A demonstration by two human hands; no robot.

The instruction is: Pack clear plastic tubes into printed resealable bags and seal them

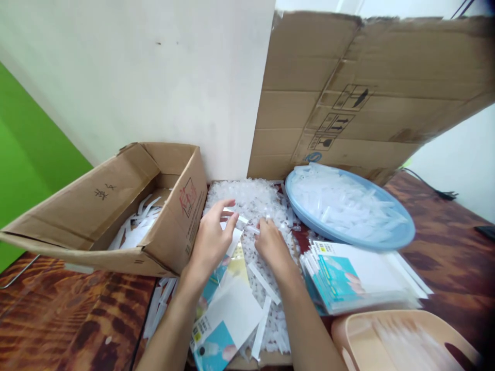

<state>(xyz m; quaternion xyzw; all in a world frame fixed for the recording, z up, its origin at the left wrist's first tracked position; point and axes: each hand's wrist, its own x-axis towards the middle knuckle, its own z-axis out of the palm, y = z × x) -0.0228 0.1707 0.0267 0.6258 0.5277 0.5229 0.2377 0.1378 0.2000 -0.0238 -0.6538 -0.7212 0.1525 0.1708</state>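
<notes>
My left hand point(216, 232) is over the middle of the table, thumb and index finger apart in a curve. A white strip point(242, 218) shows just beyond its thumb; whether the hand touches it I cannot tell. Beside it, my right hand point(271, 242) has its fingers closed on a small translucent plastic piece point(252, 229). Below both hands spreads a heap of small clear plastic pieces point(251, 193). Printed cards in clear sleeves point(232, 314), white and turquoise, lie between my forearms. Loose white strips point(263, 282) rest on the heap near my right wrist.
An open cardboard box point(170, 226) with white strips inside stands left. At right are a blue basin point(406, 234) full of translucent pieces, a stack of sleeved cards point(371, 273) and a peach-coloured bin point(348, 330). A large carton point(301, 103) leans behind.
</notes>
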